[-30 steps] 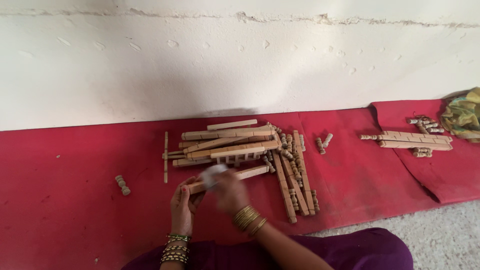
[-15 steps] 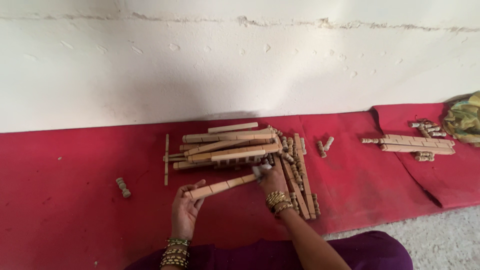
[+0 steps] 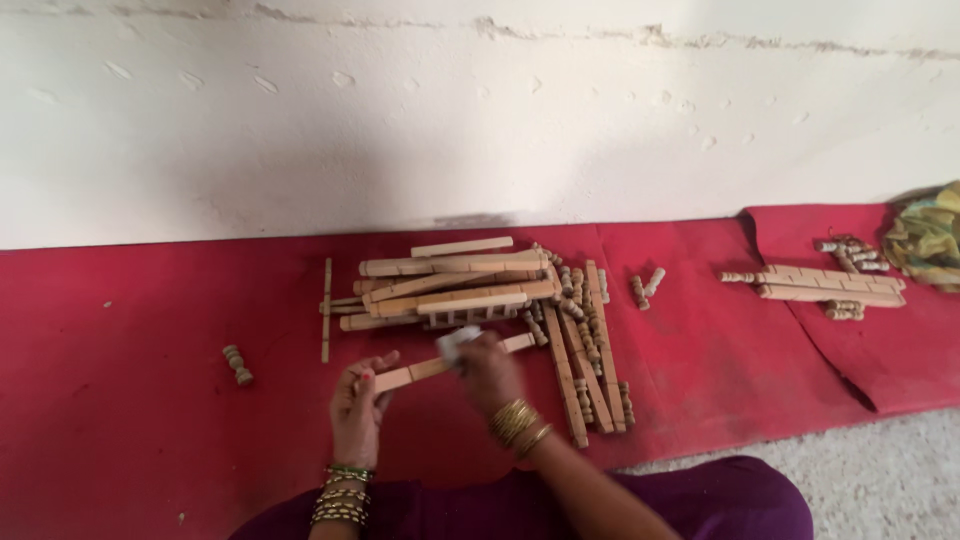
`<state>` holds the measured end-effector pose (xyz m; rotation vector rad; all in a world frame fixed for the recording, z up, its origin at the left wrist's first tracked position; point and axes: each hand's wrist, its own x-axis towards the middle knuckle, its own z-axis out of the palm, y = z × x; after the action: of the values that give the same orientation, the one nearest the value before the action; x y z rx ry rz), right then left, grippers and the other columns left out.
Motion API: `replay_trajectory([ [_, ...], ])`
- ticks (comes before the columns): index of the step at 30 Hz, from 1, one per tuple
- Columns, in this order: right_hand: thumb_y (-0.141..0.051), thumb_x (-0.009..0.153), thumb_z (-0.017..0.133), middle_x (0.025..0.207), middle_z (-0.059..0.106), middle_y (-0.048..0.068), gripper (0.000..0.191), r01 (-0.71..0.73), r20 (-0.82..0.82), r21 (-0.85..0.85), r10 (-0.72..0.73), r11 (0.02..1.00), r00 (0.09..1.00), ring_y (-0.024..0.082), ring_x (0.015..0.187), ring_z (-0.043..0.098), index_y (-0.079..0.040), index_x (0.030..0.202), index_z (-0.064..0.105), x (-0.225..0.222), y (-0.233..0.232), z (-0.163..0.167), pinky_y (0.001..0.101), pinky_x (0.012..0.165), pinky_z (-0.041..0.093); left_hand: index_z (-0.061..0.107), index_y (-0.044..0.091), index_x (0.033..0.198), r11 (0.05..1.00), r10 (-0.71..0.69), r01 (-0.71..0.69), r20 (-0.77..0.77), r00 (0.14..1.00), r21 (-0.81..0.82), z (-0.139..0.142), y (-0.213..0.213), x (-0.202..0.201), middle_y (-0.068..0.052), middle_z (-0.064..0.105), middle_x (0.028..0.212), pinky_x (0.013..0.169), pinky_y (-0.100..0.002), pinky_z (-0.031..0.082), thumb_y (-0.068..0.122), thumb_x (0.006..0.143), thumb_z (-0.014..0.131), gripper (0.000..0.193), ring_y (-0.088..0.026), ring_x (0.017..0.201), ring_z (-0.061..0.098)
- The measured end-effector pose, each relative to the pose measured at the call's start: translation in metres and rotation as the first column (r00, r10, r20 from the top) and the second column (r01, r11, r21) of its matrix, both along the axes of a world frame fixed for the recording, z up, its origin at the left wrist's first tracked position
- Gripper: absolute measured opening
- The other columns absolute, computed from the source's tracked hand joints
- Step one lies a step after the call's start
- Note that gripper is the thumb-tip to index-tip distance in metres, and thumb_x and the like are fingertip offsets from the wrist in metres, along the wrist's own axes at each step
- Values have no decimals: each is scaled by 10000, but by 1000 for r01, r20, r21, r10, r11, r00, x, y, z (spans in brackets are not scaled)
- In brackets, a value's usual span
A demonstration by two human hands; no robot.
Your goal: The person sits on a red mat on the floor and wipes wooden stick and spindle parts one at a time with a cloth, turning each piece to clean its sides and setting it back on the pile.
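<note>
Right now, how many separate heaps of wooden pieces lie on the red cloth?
2: the big heap in front of the hands, and a smaller heap far right. Loose pieces lie between; some may be hidden.

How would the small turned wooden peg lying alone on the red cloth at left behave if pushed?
The peg looks round and ribbed, so it would probably roll sideways, though the soft red cloth may slow it. It seems solid wood, so likely stiff. Being short, it is probably light.

head view, looking down, facing wall, mid-distance
</note>
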<state>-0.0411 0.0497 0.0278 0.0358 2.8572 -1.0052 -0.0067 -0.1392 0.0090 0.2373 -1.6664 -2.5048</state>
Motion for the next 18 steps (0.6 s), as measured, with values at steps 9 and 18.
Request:
replay_trajectory([
  [9, -150, 761, 752, 1147, 604, 112, 444, -322, -568, 294, 436, 900, 698, 281, 1040, 566, -150, 1173, 584, -5, 57, 19, 409, 764, 560, 547, 29, 1129, 972, 8, 17, -103, 995, 234, 19, -16, 11, -255, 636, 1220, 961, -443, 553, 223, 1018, 462, 239, -337, 1166, 619],
  [18, -143, 753, 725, 962, 687, -29, 190, -317, -424, 313, 431, 895, 797, 161, 896, 603, -217, 926, 699, -11, 124, 19, 310, 752, 578, 290, 58, 1455, 932, -176, 230, -206, 962, 279, 12, 0, 11, -293, 353, 1488, 1099, -453, 395, 368, 939, 544, 653, -375, 1364, 401],
])
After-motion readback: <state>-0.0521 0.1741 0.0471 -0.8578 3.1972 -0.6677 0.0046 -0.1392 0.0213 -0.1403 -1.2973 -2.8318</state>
